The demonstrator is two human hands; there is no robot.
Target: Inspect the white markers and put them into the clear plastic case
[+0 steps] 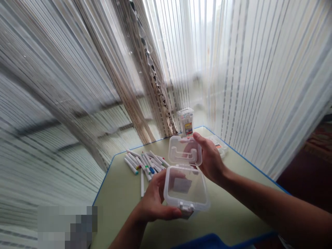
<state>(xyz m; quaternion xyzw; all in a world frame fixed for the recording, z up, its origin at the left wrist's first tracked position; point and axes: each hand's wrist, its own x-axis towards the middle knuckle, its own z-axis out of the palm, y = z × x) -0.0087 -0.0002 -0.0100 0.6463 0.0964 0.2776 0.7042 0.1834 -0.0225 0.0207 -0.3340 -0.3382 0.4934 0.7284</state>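
A clear plastic box (186,186) with its hinged lid (184,150) swung up is held above the table, its open top facing me. My left hand (155,200) wraps around the box's left side, thumb at the front near the white latch. My right hand (209,155) grips the raised lid at its right edge, thumb on the upper corner and fingers behind the clear plastic. Inside the box I see only a pale label-like patch. Left of the box lies a loose pile of white markers (146,162) with coloured ends.
On the light green table (114,214) with a blue edge, a tall clear container (186,121) with a colourful label stands at the back corner. Another clear container (219,147) lies behind my right hand. String curtains (246,69) hang around the table's far sides.
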